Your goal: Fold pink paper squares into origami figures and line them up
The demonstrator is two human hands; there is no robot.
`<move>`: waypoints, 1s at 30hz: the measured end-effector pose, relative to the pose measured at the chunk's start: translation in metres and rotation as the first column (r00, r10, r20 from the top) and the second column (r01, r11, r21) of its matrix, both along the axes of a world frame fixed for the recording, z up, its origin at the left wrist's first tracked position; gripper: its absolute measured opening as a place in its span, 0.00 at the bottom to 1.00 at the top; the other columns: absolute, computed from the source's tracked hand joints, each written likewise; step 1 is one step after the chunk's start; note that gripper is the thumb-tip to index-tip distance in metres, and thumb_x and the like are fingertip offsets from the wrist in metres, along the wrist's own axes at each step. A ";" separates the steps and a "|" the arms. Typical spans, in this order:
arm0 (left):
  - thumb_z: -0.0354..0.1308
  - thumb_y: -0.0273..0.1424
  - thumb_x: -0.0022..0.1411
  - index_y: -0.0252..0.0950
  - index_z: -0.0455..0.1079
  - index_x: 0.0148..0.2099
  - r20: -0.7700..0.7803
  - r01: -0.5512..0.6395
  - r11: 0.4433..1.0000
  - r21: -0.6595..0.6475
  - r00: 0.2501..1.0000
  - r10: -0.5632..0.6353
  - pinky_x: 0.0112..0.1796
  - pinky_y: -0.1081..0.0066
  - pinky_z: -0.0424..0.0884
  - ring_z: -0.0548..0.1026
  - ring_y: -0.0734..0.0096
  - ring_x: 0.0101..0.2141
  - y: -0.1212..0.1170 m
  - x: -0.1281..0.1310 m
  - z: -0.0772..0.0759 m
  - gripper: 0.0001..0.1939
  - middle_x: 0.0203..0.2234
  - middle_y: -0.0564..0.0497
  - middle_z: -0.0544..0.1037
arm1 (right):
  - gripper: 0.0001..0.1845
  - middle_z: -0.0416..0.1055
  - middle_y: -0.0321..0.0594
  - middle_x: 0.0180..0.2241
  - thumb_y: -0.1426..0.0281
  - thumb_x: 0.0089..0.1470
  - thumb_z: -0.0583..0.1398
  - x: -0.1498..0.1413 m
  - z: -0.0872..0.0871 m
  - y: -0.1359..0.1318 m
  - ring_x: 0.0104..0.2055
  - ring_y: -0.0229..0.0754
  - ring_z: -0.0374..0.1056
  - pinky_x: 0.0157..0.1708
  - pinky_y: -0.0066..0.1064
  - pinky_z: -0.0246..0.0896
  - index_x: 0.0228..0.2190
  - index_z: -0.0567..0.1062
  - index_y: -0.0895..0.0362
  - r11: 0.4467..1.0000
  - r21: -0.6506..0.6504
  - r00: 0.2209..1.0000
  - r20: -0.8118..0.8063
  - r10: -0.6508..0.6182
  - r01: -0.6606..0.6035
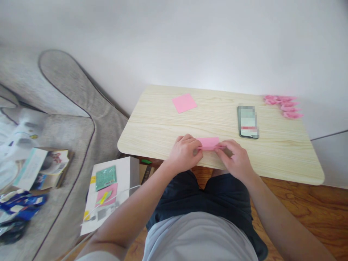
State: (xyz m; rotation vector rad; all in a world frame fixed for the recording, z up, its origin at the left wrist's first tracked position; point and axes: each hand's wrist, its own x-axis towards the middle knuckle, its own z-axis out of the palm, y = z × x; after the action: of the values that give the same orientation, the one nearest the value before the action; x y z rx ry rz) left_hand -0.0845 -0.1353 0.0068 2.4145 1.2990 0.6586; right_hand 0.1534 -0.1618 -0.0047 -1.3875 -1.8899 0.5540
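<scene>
A folded sheet of pink paper (208, 143) lies between my hands near the front edge of the light wood table (152, 127). My left hand (187, 152) pinches its left end between thumb and fingers. At the opposite end, my right hand (234, 157) grips the paper the same way. A crease runs along the near side of the sheet, partly covered by my fingertips. Farther back on the table lies a flat square of pink paper (184, 103).
A phone (248, 122) lies on the table right of my hands. Several folded pink paper pieces (284, 106) stand at the back right. To the left are a white box (108, 195) with a green packet (106, 177) and cables on it, and a grey sofa (78, 119).
</scene>
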 end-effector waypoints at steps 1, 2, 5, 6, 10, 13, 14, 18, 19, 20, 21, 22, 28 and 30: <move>0.59 0.30 0.64 0.40 0.74 0.41 0.026 -0.025 0.999 -0.025 0.999 0.026 0.49 0.60 0.67 0.75 0.61 0.45 0.000 0.001 -0.001 0.04 0.36 0.52 0.81 | 0.08 0.80 0.40 0.41 0.63 0.63 0.62 0.000 -0.001 0.001 0.45 0.48 0.75 0.49 0.44 0.68 0.40 0.80 0.51 0.999 -0.038 0.999 -0.022 -0.040 0.040; 0.60 0.30 0.64 0.40 0.74 0.43 0.052 -0.049 0.997 -0.051 0.997 0.051 0.49 0.60 0.67 0.76 0.61 0.44 0.001 0.001 -0.003 0.05 0.36 0.52 0.81 | 0.08 0.80 0.40 0.40 0.62 0.64 0.62 0.001 -0.002 0.002 0.44 0.48 0.75 0.48 0.42 0.68 0.40 0.80 0.51 0.995 -0.072 0.996 -0.041 -0.076 0.072; 0.60 0.32 0.65 0.41 0.72 0.48 0.119 -0.107 0.986 -0.126 0.985 0.122 0.50 0.60 0.68 0.76 0.63 0.44 0.003 0.002 -0.007 0.09 0.37 0.52 0.80 | 0.10 0.81 0.39 0.39 0.60 0.63 0.62 0.002 -0.001 0.010 0.41 0.46 0.76 0.45 0.39 0.69 0.41 0.80 0.51 0.986 -0.135 0.991 -0.071 -0.110 0.100; 0.60 0.33 0.66 0.41 0.71 0.50 0.137 -0.122 0.982 -0.145 0.980 0.142 0.50 0.60 0.68 0.76 0.63 0.44 0.003 0.002 -0.009 0.10 0.38 0.52 0.80 | 0.10 0.81 0.38 0.38 0.60 0.63 0.62 0.001 -0.001 0.013 0.40 0.45 0.76 0.43 0.38 0.69 0.41 0.80 0.51 0.985 -0.145 0.992 -0.063 -0.107 0.097; 0.62 0.32 0.64 0.41 0.68 0.54 0.162 -0.165 0.972 -0.168 0.968 0.192 0.53 0.60 0.68 0.76 0.63 0.47 0.001 0.005 -0.012 0.17 0.42 0.52 0.80 | 0.09 0.80 0.36 0.33 0.62 0.63 0.61 -0.004 0.004 0.026 0.34 0.44 0.75 0.37 0.36 0.65 0.40 0.80 0.51 0.983 -0.165 0.995 0.080 -0.063 0.075; 0.63 0.34 0.64 0.41 0.66 0.58 0.144 -0.226 0.963 -0.147 0.958 0.247 0.55 0.59 0.66 0.75 0.61 0.50 0.000 0.005 -0.011 0.21 0.43 0.52 0.80 | 0.08 0.79 0.36 0.32 0.64 0.63 0.60 -0.008 0.006 0.032 0.34 0.44 0.74 0.36 0.36 0.63 0.39 0.79 0.51 0.982 -0.171 0.982 0.184 -0.043 0.075; 0.63 0.34 0.65 0.42 0.66 0.59 0.137 -0.242 0.960 -0.141 0.956 0.261 0.55 0.58 0.65 0.75 0.61 0.50 0.000 0.004 -0.011 0.21 0.43 0.52 0.80 | 0.08 0.79 0.37 0.32 0.64 0.63 0.60 -0.008 0.006 0.033 0.34 0.44 0.74 0.36 0.36 0.63 0.39 0.79 0.51 0.983 -0.168 0.978 0.204 -0.044 0.080; 0.62 0.34 0.65 0.43 0.66 0.59 0.114 -0.254 0.956 -0.146 0.956 0.271 0.55 0.58 0.64 0.74 0.61 0.49 0.003 0.001 -0.008 0.21 0.40 0.54 0.81 | 0.07 0.77 0.39 0.33 0.66 0.63 0.59 -0.010 0.005 0.035 0.35 0.45 0.72 0.37 0.36 0.62 0.38 0.77 0.53 0.989 -0.119 0.970 0.237 -0.056 0.086; 0.62 0.34 0.65 0.43 0.66 0.58 0.107 -0.253 0.956 -0.151 0.957 0.270 0.54 0.58 0.64 0.74 0.61 0.49 0.005 0.001 -0.007 0.20 0.39 0.55 0.82 | 0.07 0.77 0.40 0.33 0.66 0.63 0.59 -0.010 0.005 0.035 0.35 0.45 0.72 0.37 0.36 0.62 0.38 0.77 0.53 0.991 -0.105 0.969 0.242 -0.055 0.082; 0.62 0.34 0.65 0.43 0.66 0.58 0.100 -0.253 0.955 -0.156 0.958 0.270 0.54 0.59 0.64 0.74 0.60 0.49 0.006 0.001 -0.007 0.20 0.38 0.55 0.82 | 0.07 0.76 0.40 0.34 0.66 0.63 0.59 -0.010 0.005 0.035 0.36 0.45 0.71 0.37 0.36 0.61 0.37 0.76 0.54 0.993 -0.094 0.968 0.246 -0.052 0.077; 0.63 0.34 0.65 0.43 0.67 0.58 0.090 -0.254 0.954 -0.159 0.959 0.270 0.53 0.59 0.64 0.74 0.60 0.48 0.008 0.002 -0.008 0.20 0.38 0.55 0.82 | 0.06 0.76 0.40 0.34 0.67 0.63 0.58 -0.011 0.004 0.035 0.36 0.45 0.71 0.37 0.36 0.61 0.37 0.76 0.54 0.994 -0.086 0.967 0.250 -0.049 0.073; 0.63 0.35 0.65 0.43 0.67 0.58 0.081 -0.255 0.953 -0.160 0.959 0.271 0.53 0.58 0.64 0.74 0.59 0.48 0.009 0.002 -0.008 0.20 0.38 0.55 0.82 | 0.06 0.75 0.41 0.34 0.67 0.63 0.58 -0.011 0.004 0.035 0.36 0.45 0.70 0.37 0.36 0.61 0.37 0.76 0.54 0.994 -0.080 0.967 0.252 -0.047 0.069; 0.63 0.37 0.65 0.43 0.70 0.56 0.036 -0.262 0.951 -0.166 0.962 0.271 0.51 0.58 0.64 0.73 0.58 0.47 0.015 0.006 -0.009 0.18 0.36 0.54 0.81 | 0.06 0.73 0.41 0.34 0.68 0.64 0.58 -0.014 0.003 0.035 0.36 0.45 0.69 0.38 0.36 0.61 0.37 0.74 0.54 0.997 -0.047 0.968 0.246 -0.054 0.067; 0.63 0.37 0.65 0.43 0.70 0.55 0.028 -0.265 0.949 -0.170 0.962 0.273 0.51 0.58 0.64 0.73 0.58 0.47 0.017 0.006 -0.009 0.17 0.36 0.54 0.81 | 0.05 0.73 0.40 0.33 0.68 0.64 0.57 -0.014 0.002 0.035 0.36 0.45 0.69 0.38 0.36 0.61 0.37 0.74 0.54 0.996 -0.044 0.968 0.245 -0.058 0.071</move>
State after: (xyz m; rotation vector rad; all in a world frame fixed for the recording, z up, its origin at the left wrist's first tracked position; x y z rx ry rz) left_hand -0.0784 -0.1187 -0.0018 2.0964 1.6111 0.6498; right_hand 0.1396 -0.1270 -0.0028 -1.6076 -2.0257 0.4190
